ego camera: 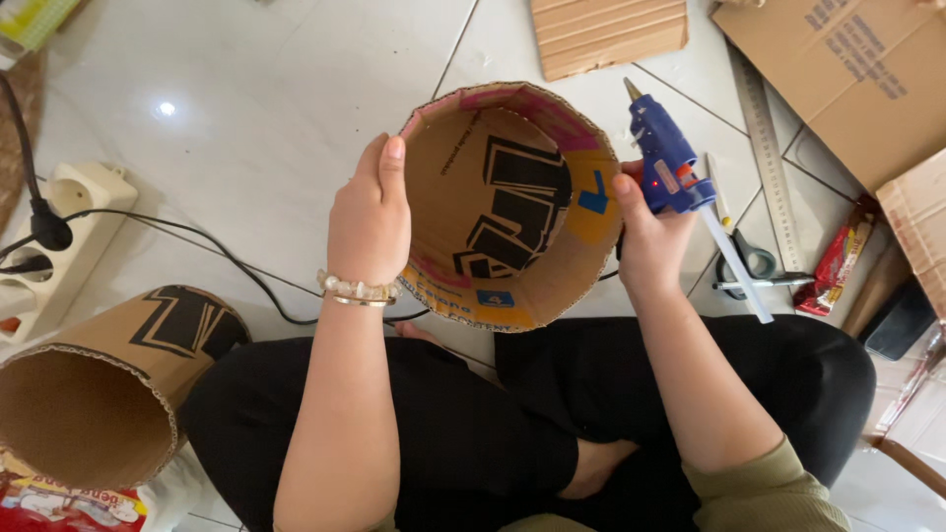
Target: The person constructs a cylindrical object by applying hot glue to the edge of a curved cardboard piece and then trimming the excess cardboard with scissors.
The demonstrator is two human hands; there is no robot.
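A round cardboard cylinder (512, 212) with a printed inside is held above my crossed legs, its open end facing up at me. My left hand (369, 222) grips its left wall, thumb along the rim. My right hand (645, 236) holds a blue hot glue gun (665, 158) at the cylinder's right side, nozzle pointing away from me, a white glue stick (734, 266) jutting from its back.
A second cardboard tube (99, 394) lies at the lower left beside a white power strip (59, 232) with a black cable (227, 261). Scissors (754, 261), a metal ruler (769, 167), a red packet (838, 261) and flat cardboard sheets (847, 69) lie on the tiled floor to the right.
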